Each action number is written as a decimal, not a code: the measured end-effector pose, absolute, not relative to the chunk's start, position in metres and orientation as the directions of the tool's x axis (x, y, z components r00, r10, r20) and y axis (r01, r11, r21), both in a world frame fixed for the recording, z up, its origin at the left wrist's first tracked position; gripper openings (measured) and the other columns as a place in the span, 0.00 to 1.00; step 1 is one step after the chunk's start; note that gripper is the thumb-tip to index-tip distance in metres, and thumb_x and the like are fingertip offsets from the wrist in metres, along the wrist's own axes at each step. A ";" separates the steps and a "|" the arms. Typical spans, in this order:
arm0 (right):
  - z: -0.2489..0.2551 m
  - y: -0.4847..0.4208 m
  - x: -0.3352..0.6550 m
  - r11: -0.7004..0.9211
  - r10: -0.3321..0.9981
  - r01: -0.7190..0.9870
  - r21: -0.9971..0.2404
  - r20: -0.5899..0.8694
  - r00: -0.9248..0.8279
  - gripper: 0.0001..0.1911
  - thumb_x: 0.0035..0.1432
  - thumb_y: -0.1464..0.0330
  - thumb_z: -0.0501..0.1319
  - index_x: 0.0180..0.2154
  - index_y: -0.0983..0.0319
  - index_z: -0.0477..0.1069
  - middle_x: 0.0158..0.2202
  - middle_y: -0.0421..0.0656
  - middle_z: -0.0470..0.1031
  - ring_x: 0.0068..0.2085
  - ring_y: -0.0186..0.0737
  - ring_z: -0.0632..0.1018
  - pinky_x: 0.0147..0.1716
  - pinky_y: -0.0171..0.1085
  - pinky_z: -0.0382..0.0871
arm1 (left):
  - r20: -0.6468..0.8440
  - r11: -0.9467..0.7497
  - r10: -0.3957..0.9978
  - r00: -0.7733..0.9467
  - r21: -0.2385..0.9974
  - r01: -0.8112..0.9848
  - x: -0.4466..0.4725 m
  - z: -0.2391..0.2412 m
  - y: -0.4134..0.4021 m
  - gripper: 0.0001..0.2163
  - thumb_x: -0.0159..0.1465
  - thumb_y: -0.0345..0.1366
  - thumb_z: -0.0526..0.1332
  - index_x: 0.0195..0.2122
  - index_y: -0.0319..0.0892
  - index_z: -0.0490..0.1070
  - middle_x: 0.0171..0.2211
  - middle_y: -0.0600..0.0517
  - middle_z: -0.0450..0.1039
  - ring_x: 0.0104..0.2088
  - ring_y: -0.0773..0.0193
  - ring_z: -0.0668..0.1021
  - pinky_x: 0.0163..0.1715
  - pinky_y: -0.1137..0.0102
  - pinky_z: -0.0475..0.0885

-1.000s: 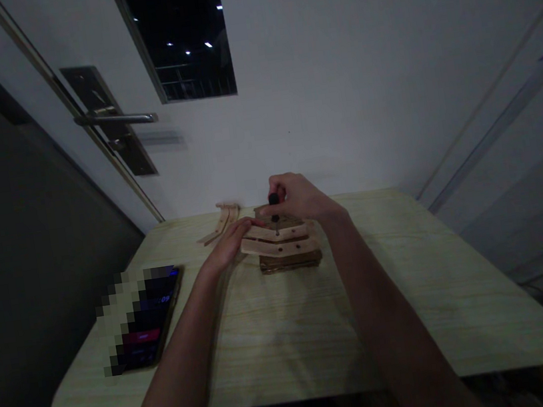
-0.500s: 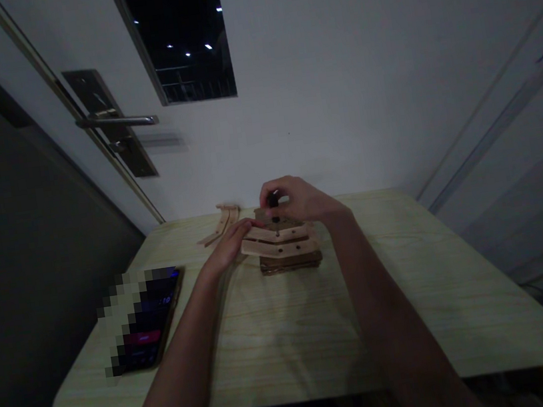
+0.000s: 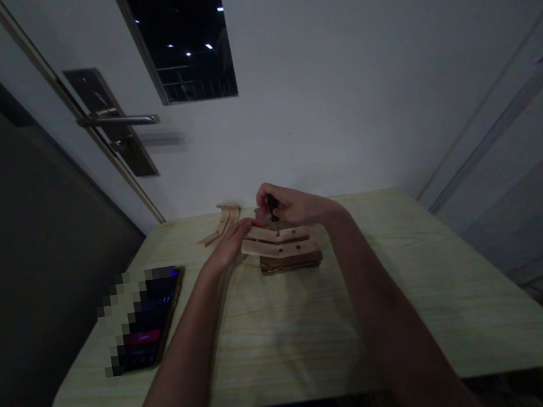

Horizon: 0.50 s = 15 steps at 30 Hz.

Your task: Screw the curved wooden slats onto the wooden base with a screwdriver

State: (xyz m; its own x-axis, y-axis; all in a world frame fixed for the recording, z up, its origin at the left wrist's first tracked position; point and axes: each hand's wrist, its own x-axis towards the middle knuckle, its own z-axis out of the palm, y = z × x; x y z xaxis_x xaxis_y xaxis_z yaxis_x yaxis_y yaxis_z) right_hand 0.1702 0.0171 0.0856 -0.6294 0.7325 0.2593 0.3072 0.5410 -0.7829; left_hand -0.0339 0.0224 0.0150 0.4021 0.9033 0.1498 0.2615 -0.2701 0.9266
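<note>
A light wooden bent piece (image 3: 278,250) with a lengthwise slot and several dark holes lies across a brown, cardboard-like block (image 3: 293,263). My left hand (image 3: 234,241) grips its left end, fingers reaching over the far side. My right hand (image 3: 294,203) is closed round the black handle of a screwdriver (image 3: 272,205), held nearly upright. The screwdriver's lower end meets the far strip of the wood at one of the holes. Whether a screw sits under the tip is too small to tell.
A similar slotted wooden piece (image 3: 224,222) lies at the back, left of the block. A phone (image 3: 159,320), partly blurred out, rests on the left of the wood-grain table (image 3: 284,363). A white door with a metal handle (image 3: 118,121) rises behind the table.
My right hand's fingers have shifted round the screwdriver handle, and the hand sits slightly lower and further left. My left hand and the wooden piece have hardly moved.
</note>
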 end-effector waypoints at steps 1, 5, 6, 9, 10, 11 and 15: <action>0.084 0.018 0.170 0.524 0.748 0.305 -0.795 0.257 -0.612 0.15 0.47 0.77 0.53 0.38 0.59 0.61 0.34 0.39 0.69 0.36 0.35 0.70 0.35 0.34 0.65 | 0.150 -0.270 0.903 0.402 0.928 0.259 -0.034 0.015 0.022 0.18 0.66 0.45 0.51 0.41 0.39 0.76 0.42 0.44 0.78 0.45 0.56 0.76 0.51 0.63 0.68; 0.082 0.021 0.169 0.536 0.759 0.273 -0.799 0.314 -0.570 0.16 0.47 0.78 0.54 0.40 0.60 0.65 0.35 0.39 0.72 0.37 0.35 0.73 0.37 0.35 0.66 | 0.143 -0.265 0.901 0.409 0.929 0.259 -0.034 0.016 0.021 0.18 0.66 0.46 0.50 0.41 0.39 0.75 0.44 0.45 0.77 0.45 0.56 0.76 0.50 0.63 0.69; 0.083 0.022 0.168 0.555 0.754 0.277 -0.785 0.334 -0.565 0.15 0.48 0.78 0.55 0.39 0.60 0.67 0.35 0.40 0.73 0.36 0.34 0.73 0.37 0.35 0.66 | 0.143 -0.265 0.900 0.412 0.930 0.256 -0.034 0.016 0.021 0.18 0.66 0.46 0.50 0.41 0.40 0.74 0.45 0.45 0.77 0.45 0.56 0.76 0.50 0.64 0.69; 0.087 0.022 0.167 0.580 0.763 0.326 -0.746 0.358 -0.538 0.11 0.50 0.75 0.59 0.37 0.61 0.72 0.31 0.39 0.73 0.33 0.33 0.72 0.34 0.34 0.65 | 0.140 -0.263 0.896 0.421 0.932 0.250 -0.035 0.016 0.021 0.18 0.66 0.47 0.51 0.41 0.40 0.74 0.45 0.45 0.78 0.46 0.55 0.76 0.51 0.63 0.68; 0.088 0.021 0.166 0.580 0.771 0.347 -0.737 0.359 -0.526 0.10 0.50 0.74 0.61 0.37 0.62 0.73 0.30 0.38 0.73 0.31 0.33 0.72 0.33 0.34 0.64 | 0.138 -0.261 0.898 0.418 0.932 0.252 -0.035 0.016 0.021 0.18 0.66 0.47 0.51 0.41 0.40 0.74 0.45 0.44 0.78 0.46 0.55 0.76 0.51 0.63 0.68; 0.090 0.020 0.166 0.576 0.779 0.367 -0.730 0.355 -0.517 0.10 0.49 0.73 0.63 0.37 0.62 0.73 0.28 0.38 0.72 0.30 0.33 0.71 0.32 0.34 0.64 | 0.137 -0.260 0.900 0.414 0.931 0.256 -0.035 0.017 0.020 0.19 0.65 0.48 0.51 0.41 0.40 0.74 0.45 0.44 0.78 0.46 0.54 0.76 0.52 0.62 0.67; 0.093 0.016 0.164 0.582 0.789 0.432 -0.689 0.352 -0.503 0.07 0.48 0.71 0.67 0.32 0.62 0.73 0.26 0.36 0.69 0.29 0.32 0.68 0.31 0.34 0.61 | 0.147 -0.266 0.900 0.411 0.931 0.249 -0.034 0.017 0.020 0.18 0.65 0.47 0.51 0.40 0.41 0.75 0.43 0.44 0.78 0.46 0.54 0.76 0.51 0.61 0.68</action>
